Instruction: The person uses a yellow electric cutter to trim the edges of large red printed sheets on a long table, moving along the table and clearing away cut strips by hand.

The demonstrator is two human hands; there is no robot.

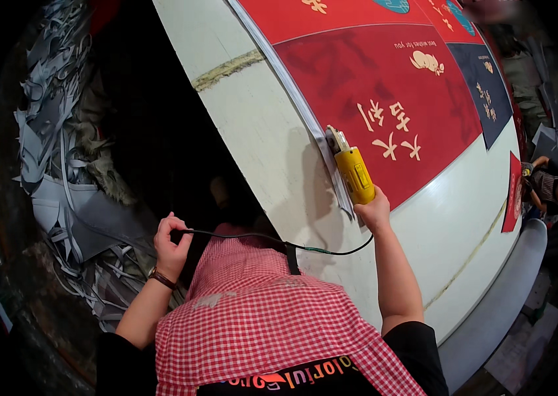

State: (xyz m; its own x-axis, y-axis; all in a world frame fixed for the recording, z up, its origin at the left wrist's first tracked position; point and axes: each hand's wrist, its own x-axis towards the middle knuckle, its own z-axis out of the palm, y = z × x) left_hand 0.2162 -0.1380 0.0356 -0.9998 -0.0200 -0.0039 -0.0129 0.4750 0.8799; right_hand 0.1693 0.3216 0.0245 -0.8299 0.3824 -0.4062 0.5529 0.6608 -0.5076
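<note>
My right hand (374, 210) is closed around the rear of a yellow handheld electric cutter (355, 175). The cutter's metal head rests at the left edge of a dark red printed mat (338, 86), where a grey-white border strip (292, 89) runs along it. From the cutter a black power cord (252, 235) loops across in front of my apron to my left hand (172, 245), which pinches it out beyond the table's edge. A brown-strapped watch sits on my left wrist.
Beneath the mats stretches a pale table (252, 132) with a worn seam. On the floor at left lies a heap of grey offcut strips (71, 198). A navy mat (487, 92) lies farther right. Another person (548, 188) is at the far right, by a large grey roll (500, 303).
</note>
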